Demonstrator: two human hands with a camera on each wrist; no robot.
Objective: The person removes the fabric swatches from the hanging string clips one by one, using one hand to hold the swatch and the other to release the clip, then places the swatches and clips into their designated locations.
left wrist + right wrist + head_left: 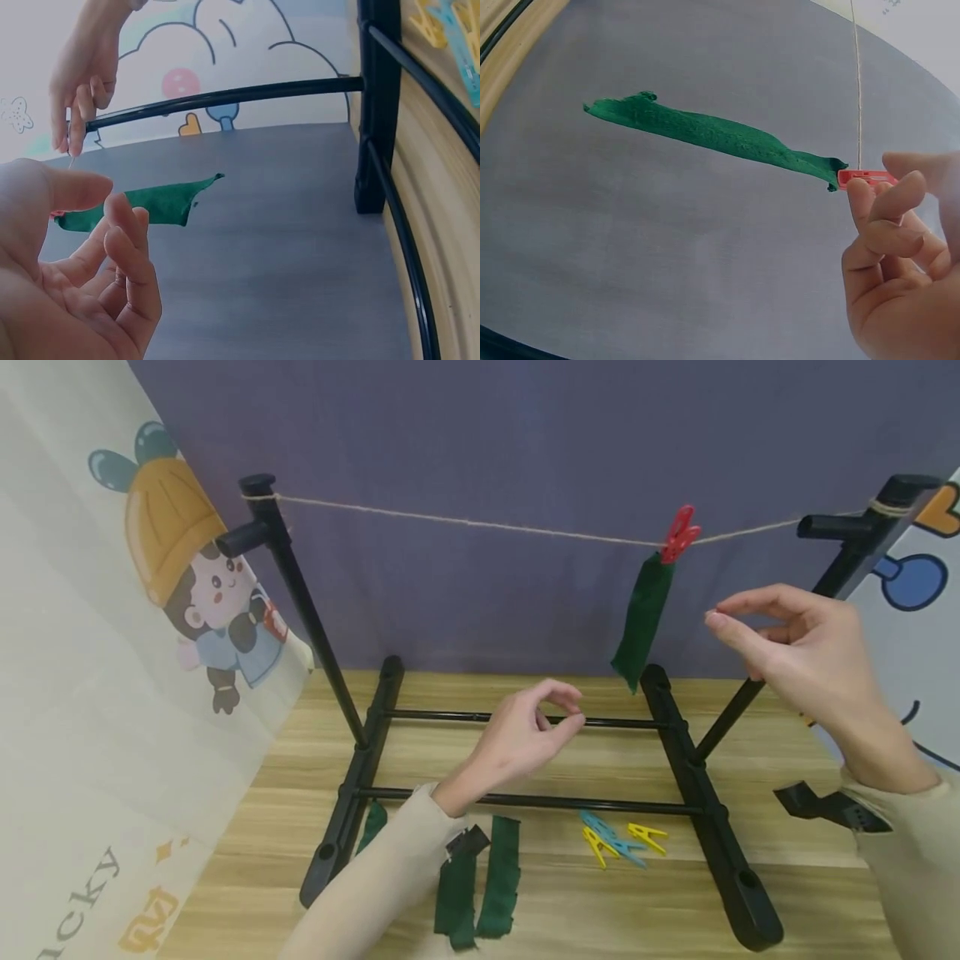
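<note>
A red clothespin (pixel 680 535) holds a green cloth strip (pixel 645 618) on a thin string (pixel 465 522), nearer the right post. To the right of the clothespin is my right hand (pixel 813 652), thumb and fingers loosely bent with nothing between them. In the right wrist view, this hand (pixel 900 262) overlaps the end of the red clothespin (pixel 862 178). My left hand (pixel 525 727) hovers over the rack's lower bars, below and left of the hanging strip. Its fingers are loosely curved and hold nothing, as the left wrist view also shows.
The string spans two black posts (pixel 311 618) of a rack standing on a wooden table (pixel 600 910). Green cloth strips (pixel 500 877) lie at the front, one mostly behind my left sleeve. Yellow clothespins (pixel 647 837) and blue clothespins (pixel 611 839) lie right of them.
</note>
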